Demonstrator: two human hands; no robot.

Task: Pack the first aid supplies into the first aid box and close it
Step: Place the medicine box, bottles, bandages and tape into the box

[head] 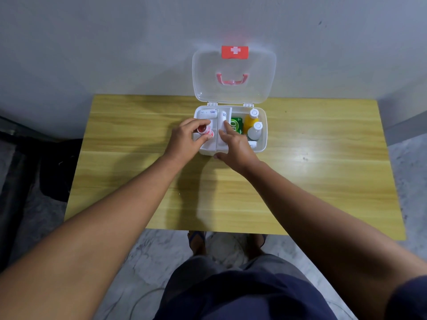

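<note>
The white first aid box [264, 135] stands open at the table's far edge, its clear lid [234, 72] upright against the wall with a red cross clasp and red handle. My left hand [187, 139] grips a small red-and-white bottle [204, 130] over the left tray compartment. My right hand [235, 144] rests on the tray's front, its index finger touching a white tube [223, 120] in the middle slot. On the right inside lie a green packet [236, 125], a yellow bottle [251, 120] and a white bottle [255, 132]. A white tube [209, 113] lies at the tray's back.
The yellow wooden table [323, 169] stands against a grey wall. A dark bag [57, 167] sits on the floor at the left. My feet and a white object show below the table's near edge.
</note>
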